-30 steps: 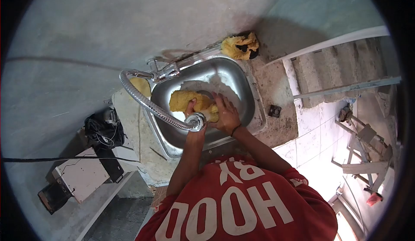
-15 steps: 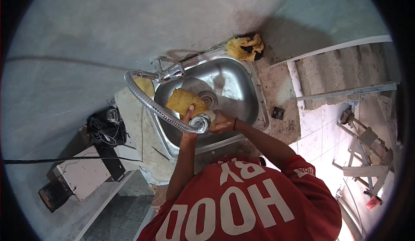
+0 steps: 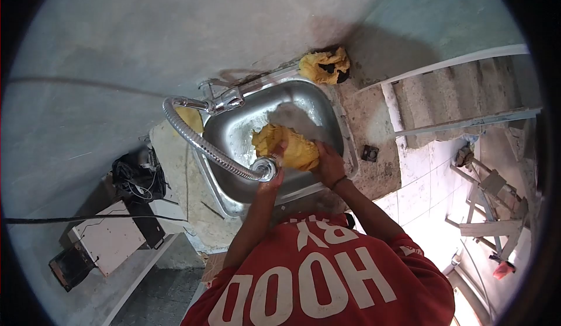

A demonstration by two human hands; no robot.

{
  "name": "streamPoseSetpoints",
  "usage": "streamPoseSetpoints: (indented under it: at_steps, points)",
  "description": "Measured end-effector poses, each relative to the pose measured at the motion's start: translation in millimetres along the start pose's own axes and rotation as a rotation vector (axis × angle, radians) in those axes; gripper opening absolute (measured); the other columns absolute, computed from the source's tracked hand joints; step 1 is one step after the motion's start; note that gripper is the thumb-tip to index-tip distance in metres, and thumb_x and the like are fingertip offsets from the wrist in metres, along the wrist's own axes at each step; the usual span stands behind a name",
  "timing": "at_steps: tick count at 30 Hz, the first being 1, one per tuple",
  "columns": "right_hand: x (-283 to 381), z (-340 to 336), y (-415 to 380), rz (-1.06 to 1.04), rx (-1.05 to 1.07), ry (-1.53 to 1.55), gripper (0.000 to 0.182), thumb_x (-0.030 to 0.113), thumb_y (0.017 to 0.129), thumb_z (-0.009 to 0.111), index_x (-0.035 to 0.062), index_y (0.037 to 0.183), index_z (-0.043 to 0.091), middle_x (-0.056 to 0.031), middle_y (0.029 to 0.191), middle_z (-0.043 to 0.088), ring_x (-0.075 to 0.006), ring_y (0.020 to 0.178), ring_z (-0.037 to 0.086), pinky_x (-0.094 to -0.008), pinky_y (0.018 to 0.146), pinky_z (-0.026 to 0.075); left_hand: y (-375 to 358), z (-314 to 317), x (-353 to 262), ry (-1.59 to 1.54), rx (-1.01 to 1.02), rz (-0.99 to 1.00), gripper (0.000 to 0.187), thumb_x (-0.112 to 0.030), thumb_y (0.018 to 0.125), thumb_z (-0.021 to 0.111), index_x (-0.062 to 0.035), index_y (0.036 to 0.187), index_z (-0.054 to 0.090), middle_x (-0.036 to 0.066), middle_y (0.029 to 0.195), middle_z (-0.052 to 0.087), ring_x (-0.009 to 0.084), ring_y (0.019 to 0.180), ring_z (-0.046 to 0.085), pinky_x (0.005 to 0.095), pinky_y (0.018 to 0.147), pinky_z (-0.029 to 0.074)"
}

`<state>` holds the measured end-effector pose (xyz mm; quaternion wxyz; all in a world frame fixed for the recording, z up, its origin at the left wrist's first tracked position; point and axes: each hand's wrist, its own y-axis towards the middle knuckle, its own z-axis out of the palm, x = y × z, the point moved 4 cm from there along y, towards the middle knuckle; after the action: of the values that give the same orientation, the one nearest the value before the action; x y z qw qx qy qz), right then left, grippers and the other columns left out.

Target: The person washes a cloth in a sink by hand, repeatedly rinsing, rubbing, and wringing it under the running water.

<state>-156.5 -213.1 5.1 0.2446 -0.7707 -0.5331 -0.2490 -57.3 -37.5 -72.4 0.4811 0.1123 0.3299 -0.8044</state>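
Observation:
Over the steel sink (image 3: 349, 150), a crumpled yellow piece (image 3: 292, 148), soft and cloth-like, is held between my two hands. My left hand (image 3: 279, 173) is closed on its near left part, with the thumb lying over it. The faucet's round head hides some of those fingers. My right hand (image 3: 331, 164) grips the right end of the piece from the side. A shiny flexible faucet hose (image 3: 201, 142) arcs from the tap (image 3: 228, 99) down to its head (image 3: 264, 168), right beside my left hand. Whether water is running cannot be made out.
Another crumpled yellow piece (image 3: 324, 66) with dark patches lies at the sink's back right corner. A small dark square object (image 3: 369, 153) sits on the rough counter (image 3: 380, 177). A black bag (image 3: 139, 177) is at left, a wooden stand (image 3: 494, 226) at right.
The yellow piece has moved right and is turned more across the sink. My right hand has shifted to its right end, while my left hand still holds it near the faucet head.

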Motion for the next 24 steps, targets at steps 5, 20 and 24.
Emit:
streamPoseSetpoints:
  at_steps: [5,20,24]
  points:
    - [1.2,32.9,20.0,-0.003,0.111,0.254,0.072,0.021,0.075,0.088,0.0074,0.138,0.056,-0.0168,0.131,0.067,-0.0389,0.122,0.064,-0.045,0.103,0.054,-36.9,65.7,-40.3,0.665,0.038,-0.066,0.071,-0.014,0.088,0.087,-0.0038,0.147,0.05,0.012,0.142,0.06,0.0245,0.133,0.057,0.0416,0.117,0.047]
    - [15.2,108.1,26.5,-0.045,0.292,0.441,0.06,0.039,0.08,0.084,0.0111,0.13,0.066,-0.0161,0.127,0.072,-0.0374,0.119,0.068,-0.0462,0.104,0.054,-74.3,55.6,-59.1,0.843,0.121,0.417,0.093,0.0,0.074,0.092,0.0013,0.151,0.041,0.015,0.142,0.056,0.0256,0.131,0.058,0.0411,0.111,0.051]
    - [17.5,107.2,27.7,0.014,0.294,0.559,0.063,0.038,0.079,0.086,0.0097,0.132,0.066,-0.0162,0.129,0.072,-0.0357,0.121,0.068,-0.0446,0.106,0.054,-74.2,58.3,-63.7,0.916,0.088,0.446,0.091,-0.005,0.07,0.096,0.0027,0.146,0.047,0.014,0.136,0.06,0.025,0.127,0.06,0.0397,0.111,0.049]
